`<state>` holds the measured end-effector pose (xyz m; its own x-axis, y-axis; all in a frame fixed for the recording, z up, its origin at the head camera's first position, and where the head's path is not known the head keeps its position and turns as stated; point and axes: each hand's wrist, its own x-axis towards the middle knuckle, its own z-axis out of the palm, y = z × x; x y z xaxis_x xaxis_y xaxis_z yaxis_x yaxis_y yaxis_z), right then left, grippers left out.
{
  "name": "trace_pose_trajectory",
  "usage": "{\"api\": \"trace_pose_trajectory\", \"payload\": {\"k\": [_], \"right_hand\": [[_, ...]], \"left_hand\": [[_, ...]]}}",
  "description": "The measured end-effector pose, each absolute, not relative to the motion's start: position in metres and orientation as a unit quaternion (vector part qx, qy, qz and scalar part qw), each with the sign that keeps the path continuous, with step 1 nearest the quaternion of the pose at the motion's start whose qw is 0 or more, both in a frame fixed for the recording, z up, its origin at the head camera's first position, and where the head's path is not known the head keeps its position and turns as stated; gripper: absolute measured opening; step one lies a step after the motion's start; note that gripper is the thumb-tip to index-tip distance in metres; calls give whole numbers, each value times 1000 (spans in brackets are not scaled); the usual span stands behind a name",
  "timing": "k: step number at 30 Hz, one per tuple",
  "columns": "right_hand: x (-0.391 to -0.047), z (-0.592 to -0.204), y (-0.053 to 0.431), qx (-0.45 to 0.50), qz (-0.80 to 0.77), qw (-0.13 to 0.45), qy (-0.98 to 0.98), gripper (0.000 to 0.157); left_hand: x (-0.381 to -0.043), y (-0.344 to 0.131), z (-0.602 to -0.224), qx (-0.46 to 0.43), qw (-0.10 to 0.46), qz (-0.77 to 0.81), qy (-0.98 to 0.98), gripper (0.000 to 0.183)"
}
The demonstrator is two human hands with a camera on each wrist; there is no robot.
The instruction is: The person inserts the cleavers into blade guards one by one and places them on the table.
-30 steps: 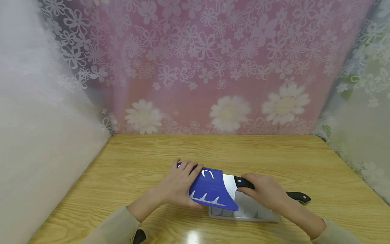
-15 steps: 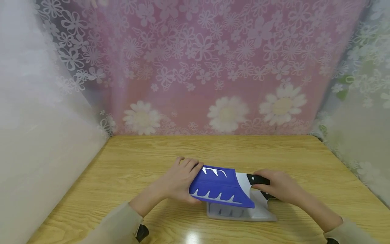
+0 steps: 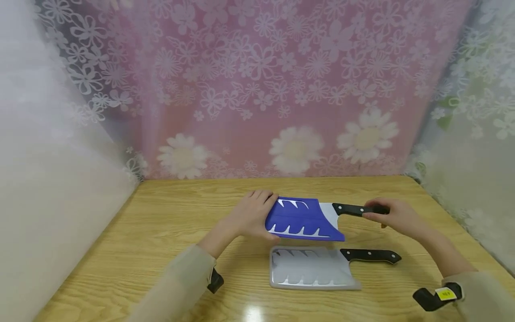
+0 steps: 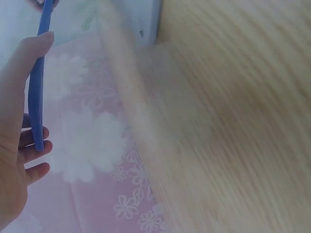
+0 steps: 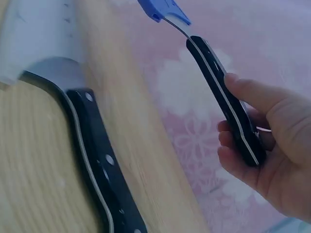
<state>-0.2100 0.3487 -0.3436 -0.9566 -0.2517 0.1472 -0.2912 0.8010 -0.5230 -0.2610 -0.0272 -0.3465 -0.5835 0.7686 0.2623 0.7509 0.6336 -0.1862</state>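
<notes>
A cleaver in a blue blade guard [image 3: 301,219] is held up level between both hands, its black handle [image 3: 350,209] pointing right. My left hand [image 3: 254,214] grips the guard's left end, thumb on the near edge and fingers over the far edge. At the handle's rear end, my right hand [image 3: 396,218] holds on with thumb and fingers, seen closely beside the handle [image 5: 228,102] in the right wrist view. Below lies a second cleaver in a translucent white guard [image 3: 311,268], flat on the table, its black riveted handle [image 3: 372,255] also to the right.
The wood-grain table [image 3: 181,201] runs back to a pink floral curtain [image 3: 249,112]. Pale sheeting [image 3: 68,179] walls the left side, and a floral sheet [image 3: 474,147] the right. Dark wrist mounts [image 3: 432,298] stick out from the sleeves.
The blue-guarded cleaver has moved right and away from the body, uncovering the white-guarded one. My right hand has slid back along the handle to its end.
</notes>
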Motion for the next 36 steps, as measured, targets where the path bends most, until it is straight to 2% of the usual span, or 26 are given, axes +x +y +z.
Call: {"api": "trace_pose_trajectory", "payload": {"k": [4, 10, 17, 24, 30, 36], "right_hand": [[-224, -347, 365, 120, 283, 28, -951, 46], [-247, -363, 381, 104, 278, 23, -955, 37], [-262, -385, 394, 104, 279, 18, -954, 37], [-267, -401, 399, 84, 276, -22, -957, 39], [-269, -403, 396, 72, 275, -44, -958, 42], [-272, -406, 395, 73, 259, -43, -962, 41]], "left_hand": [[-274, -13, -346, -396, 117, 20, -910, 109], [-289, 13, -361, -369, 51, 16, -928, 109], [-295, 31, -380, -358, 15, 58, -932, 105], [-299, 39, -390, -349, -33, 62, -934, 100], [-299, 39, -395, -332, -82, 52, -938, 94], [-301, 38, -395, -322, -97, 43, -941, 96]]}}
